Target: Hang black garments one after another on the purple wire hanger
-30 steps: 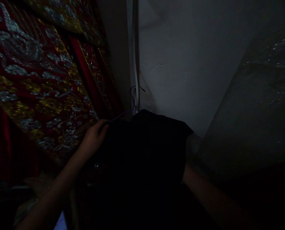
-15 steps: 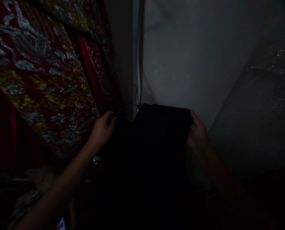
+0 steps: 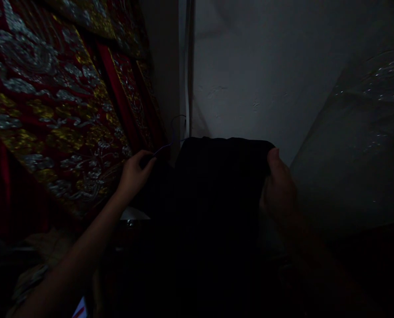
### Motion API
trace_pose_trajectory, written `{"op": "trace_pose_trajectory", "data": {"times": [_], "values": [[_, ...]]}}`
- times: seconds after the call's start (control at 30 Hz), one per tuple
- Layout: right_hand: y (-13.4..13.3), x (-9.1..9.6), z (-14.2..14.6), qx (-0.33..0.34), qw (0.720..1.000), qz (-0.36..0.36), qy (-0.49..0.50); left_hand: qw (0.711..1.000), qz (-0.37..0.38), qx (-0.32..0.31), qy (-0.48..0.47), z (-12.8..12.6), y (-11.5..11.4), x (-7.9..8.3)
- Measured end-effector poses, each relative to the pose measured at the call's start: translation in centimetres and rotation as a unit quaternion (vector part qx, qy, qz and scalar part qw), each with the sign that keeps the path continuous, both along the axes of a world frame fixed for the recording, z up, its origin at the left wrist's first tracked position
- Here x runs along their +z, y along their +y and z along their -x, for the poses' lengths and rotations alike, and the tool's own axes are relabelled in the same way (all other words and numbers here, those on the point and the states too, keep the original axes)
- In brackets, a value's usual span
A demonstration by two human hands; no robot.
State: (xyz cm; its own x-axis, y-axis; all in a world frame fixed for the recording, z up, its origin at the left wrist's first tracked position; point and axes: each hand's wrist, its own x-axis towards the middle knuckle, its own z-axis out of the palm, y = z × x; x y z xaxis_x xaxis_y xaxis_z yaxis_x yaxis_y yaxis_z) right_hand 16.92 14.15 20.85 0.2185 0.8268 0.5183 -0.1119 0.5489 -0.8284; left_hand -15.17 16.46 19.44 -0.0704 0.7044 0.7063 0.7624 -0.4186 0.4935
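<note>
A black cloth, perhaps a garment, hangs spread between my hands, its upper edge running almost level. My left hand is closed on its left part, thumb and fingers pinching the fabric. My right hand grips the upper right corner, with the thumb on the near side and the other fingers mostly hidden behind. A thin purple-blue cord runs from near my left fingertips toward the cloth's upper left edge. The folds and lower end are lost in darkness.
At left hangs a red cloth embroidered in gold and silver. Behind stands a pale wall with a vertical strip along it. Shiny clear plastic sheeting covers the right side. Dim items lie at lower left.
My right hand has moved slightly right and nearer, and the cloth's top edge is stretched wider. My left hand has shifted a little left. The view has turned slightly.
</note>
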Motion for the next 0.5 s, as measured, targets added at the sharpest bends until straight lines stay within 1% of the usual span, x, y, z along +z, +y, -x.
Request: {"op": "trace_pose_trajectory", "data": {"times": [0.1, 0.2, 0.23, 0.27, 0.3, 0.33, 0.37, 0.4, 0.43, 0.47, 0.5], "values": [[-0.4, 0.6, 0.3, 0.002, 0.999, 0.011, 0.039, 1.0, -0.004, 0.0, -0.013, 0.0, 0.2, 0.5], [-0.1, 0.6, 0.2, 0.043, 0.999, -0.003, 0.024, 0.999, -0.023, -0.001, -0.022, 0.3, 0.4, 1.0], [-0.2, 0.4, 0.0, 0.07, 0.998, 0.004, 0.0, 0.999, -0.028, 0.001, -0.027, 0.4, 0.3, 1.0], [-0.5, 0.2, -0.4, 0.113, 0.993, 0.018, -0.041, 0.999, -0.031, 0.003, -0.032, 0.6, 0.1, 0.9], [-1.0, -0.1, -0.9, 0.17, 0.98, 0.037, -0.094, 0.999, -0.028, 0.005, -0.037, 0.7, -0.1, 0.8], [-1.6, -0.4, -1.5, 0.228, 0.962, 0.052, -0.143, 0.999, -0.022, 0.003, -0.041, 0.7, -0.4, 0.5], [-2.3, -0.7, -2.1, 0.3, 0.931, 0.064, -0.199, 0.999, -0.008, -0.005, -0.041, 0.7, -0.8, 0.2], [-2.9, -1.0, -2.5, 0.38, 0.884, 0.074, -0.26, 0.999, 0.012, -0.019, -0.036, 0.6, -1.3, -0.1], [-3.3, -1.3, -2.8, 0.458, 0.825, 0.086, -0.319, 0.998, 0.036, -0.039, -0.025, 0.5, -1.8, -0.4], [-3.5, -1.6, -2.8, 0.521, 0.763, 0.101, -0.369, 0.996, 0.063, -0.065, -0.007, 0.3, -2.4, -0.6], [-3.5, -2.0, -2.5, 0.557, 0.712, 0.117, -0.411, 0.991, 0.09, -0.095, 0.011, 0.0, -3.0, -0.7]]}}
